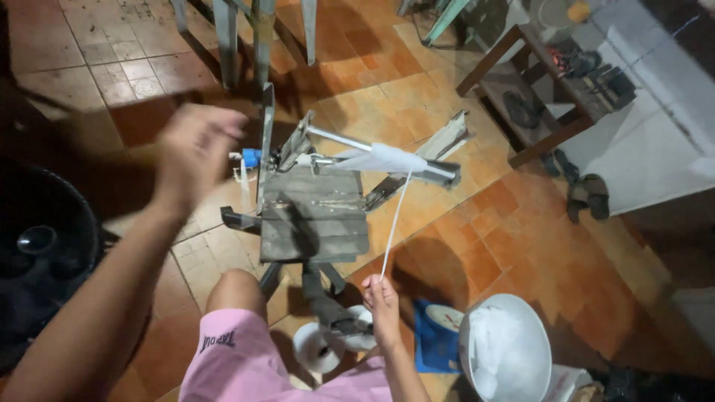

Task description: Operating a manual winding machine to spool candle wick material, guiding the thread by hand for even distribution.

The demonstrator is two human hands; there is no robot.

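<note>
A small wooden and metal spinning device (313, 208) stands on the tiled floor in front of me. Its horizontal spindle (387, 158) carries a cone of white fibre. A white strand (395, 223) runs from that cone down to my right hand (383, 305), which pinches its lower end. My left hand (192, 152) is raised and blurred beside the upright wheel part (266, 141) at the device's left side; I cannot see whether it grips a handle. My knee and pink shorts (238, 350) are just below the device.
A white bowl (506, 350) of white fibre sits at the lower right, with a blue cloth (436, 335) and white spools (316, 346) beside it. A dark basin (45, 253) is at left. A wooden rack with sandals (558, 89) stands at upper right.
</note>
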